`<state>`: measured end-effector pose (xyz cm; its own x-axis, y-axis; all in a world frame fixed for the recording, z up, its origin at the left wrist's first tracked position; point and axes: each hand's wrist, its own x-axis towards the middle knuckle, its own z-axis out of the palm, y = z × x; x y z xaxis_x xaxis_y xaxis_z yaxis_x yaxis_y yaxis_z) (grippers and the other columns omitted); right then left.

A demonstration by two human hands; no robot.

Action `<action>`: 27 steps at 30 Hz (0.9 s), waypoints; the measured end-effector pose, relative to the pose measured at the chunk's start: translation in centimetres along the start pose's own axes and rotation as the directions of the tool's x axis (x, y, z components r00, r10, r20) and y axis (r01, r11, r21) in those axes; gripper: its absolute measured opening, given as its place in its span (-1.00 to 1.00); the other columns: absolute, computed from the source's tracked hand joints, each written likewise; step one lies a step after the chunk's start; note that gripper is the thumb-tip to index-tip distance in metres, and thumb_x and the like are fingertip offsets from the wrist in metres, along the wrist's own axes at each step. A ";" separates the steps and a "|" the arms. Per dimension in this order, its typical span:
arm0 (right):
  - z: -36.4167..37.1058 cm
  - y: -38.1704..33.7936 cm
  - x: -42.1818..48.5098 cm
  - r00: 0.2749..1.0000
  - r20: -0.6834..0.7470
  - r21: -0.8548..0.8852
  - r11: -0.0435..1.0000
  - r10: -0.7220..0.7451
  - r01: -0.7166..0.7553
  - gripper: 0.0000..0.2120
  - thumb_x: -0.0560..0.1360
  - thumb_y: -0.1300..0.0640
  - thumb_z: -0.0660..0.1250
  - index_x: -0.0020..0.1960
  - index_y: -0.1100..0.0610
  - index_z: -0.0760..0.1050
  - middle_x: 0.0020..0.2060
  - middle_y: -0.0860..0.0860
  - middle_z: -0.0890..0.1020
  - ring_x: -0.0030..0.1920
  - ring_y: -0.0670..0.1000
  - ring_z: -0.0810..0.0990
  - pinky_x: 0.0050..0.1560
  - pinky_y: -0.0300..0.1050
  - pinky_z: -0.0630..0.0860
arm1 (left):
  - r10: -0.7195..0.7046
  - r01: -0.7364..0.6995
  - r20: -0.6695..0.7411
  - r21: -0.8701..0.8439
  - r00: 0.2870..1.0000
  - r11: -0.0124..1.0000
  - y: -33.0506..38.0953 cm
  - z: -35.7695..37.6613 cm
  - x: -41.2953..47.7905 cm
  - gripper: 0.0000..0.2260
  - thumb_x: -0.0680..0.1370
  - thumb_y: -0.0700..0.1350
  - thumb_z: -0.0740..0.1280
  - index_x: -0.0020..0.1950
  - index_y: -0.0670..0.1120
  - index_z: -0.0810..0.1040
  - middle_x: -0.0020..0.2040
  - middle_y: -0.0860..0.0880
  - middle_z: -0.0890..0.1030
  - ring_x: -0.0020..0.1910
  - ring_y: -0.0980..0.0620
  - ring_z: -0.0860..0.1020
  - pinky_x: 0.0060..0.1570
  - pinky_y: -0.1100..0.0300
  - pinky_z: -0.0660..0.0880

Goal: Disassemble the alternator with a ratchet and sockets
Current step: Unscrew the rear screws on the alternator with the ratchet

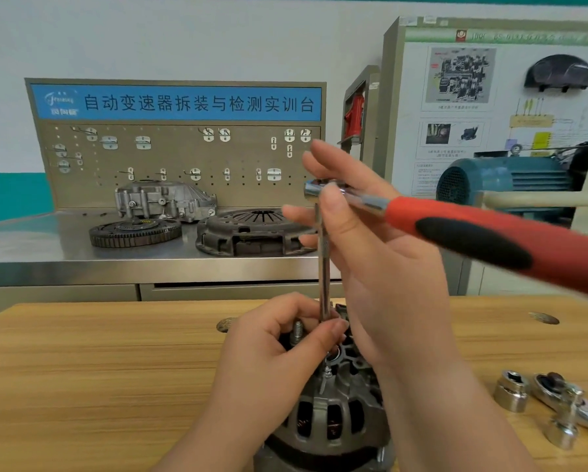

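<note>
A steel workbench (47, 253) runs across the back left, under a pegboard (176, 155) with a blue sign. A toothed flywheel (134, 233), a grey metal housing (163, 199) and a clutch pressure plate (248, 233) sit on it.

In front is a wooden tabletop (98, 369). The alternator (326, 420) stands at the middle of its near edge, slotted casing facing the viewer.

The left hand (275, 342) rests on top of the alternator, its fingers and thumb curled around the lower end of a thin chrome extension bar (324, 274). The bar rises straight up from the alternator's top to the head of a ratchet (473, 233).

The right hand (381, 253) is raised above the alternator. It pinches the ratchet's chrome head, with the thumb on the near side and the fingers spread behind. The ratchet's red and black handle points to the right edge of view, held in the air.

Near the tabletop's right edge lie a chrome socket (512, 393), a second ratchet (558, 393) just beside it, and another socket (563, 434) close to the near edge.

Behind, at the right, a blue motor (507, 182) stands before a display board (456, 97).
</note>
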<state>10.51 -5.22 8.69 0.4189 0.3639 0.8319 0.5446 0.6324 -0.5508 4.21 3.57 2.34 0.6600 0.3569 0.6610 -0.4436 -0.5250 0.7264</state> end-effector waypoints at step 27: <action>-0.5 -0.1 0.2 0.998 -0.050 0.077 0.997 0.029 -0.025 -0.77 0.53 0.06 0.25 0.09 -0.20 0.59 0.11 -0.19 0.66 0.12 -0.05 0.64 0.14 -0.06 0.52 | -0.013 0.014 -0.004 0.048 1.000 0.999 0.2 0.2 -0.2 -0.97 0.42 0.03 0.40 -0.19 0.13 0.64 -0.36 0.07 0.65 -0.45 0.20 0.51 -0.41 0.36 0.43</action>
<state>10.91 -5.55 8.86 0.4706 0.3472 0.8112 0.4761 0.6741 -0.5647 4.10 3.26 2.37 0.6633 0.3673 0.6520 -0.4051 -0.5564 0.7255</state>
